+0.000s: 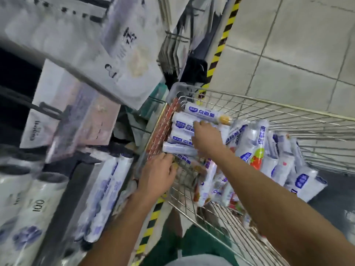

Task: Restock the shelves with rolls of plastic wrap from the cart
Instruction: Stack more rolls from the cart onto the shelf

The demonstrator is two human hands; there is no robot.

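Note:
A wire shopping cart [288,110] holds several white rolls of plastic wrap with blue labels. A neat stack of rolls [182,129] lies against the cart's left wall; more rolls [255,143] lie loose on the right. My right hand [206,138] reaches into the stack, its fingers curled over the rolls in the middle of it. My left hand [157,175] is at the cart's near left rim, fingers curled at the lowest roll [179,148]; the grip itself is hidden. On the shelf [80,189] to the left lie two more rolls [107,192].
Blurred white packages [76,104] hang on hooks above the shelf. Large clear rolls marked 100 [28,204] stand at the lower left. Yellow and black hazard tape [222,41] runs along the shelf base. Pale floor tiles [297,45] stretch to the right of the cart.

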